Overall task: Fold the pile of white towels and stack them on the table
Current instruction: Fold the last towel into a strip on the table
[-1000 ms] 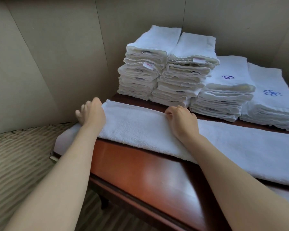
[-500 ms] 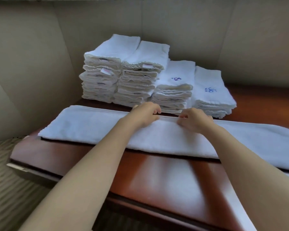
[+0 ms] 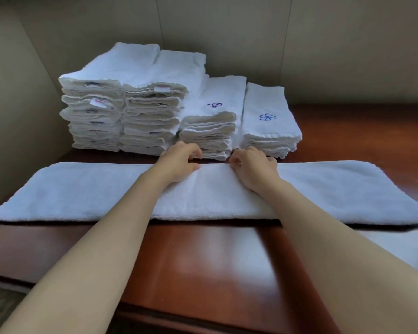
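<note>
Towel (image 3: 87, 191), white and thick with a nubby pile, lies folded into a long strip across the reddish wooden table (image 3: 203, 256), running almost from one side to the other. My left hand (image 3: 179, 162) and right hand (image 3: 253, 167) sit close together at the middle of its far edge, fingers curled and pinching the cloth there. Just behind them stand the folded stacks (image 3: 121, 104): two tall ones on the left, two lower ones on the right. Blue embroidered emblems (image 3: 267, 117) mark the tops of the lower stacks; small white tags with red print (image 3: 99, 102) show on the tall ones, too small to read.
</note>
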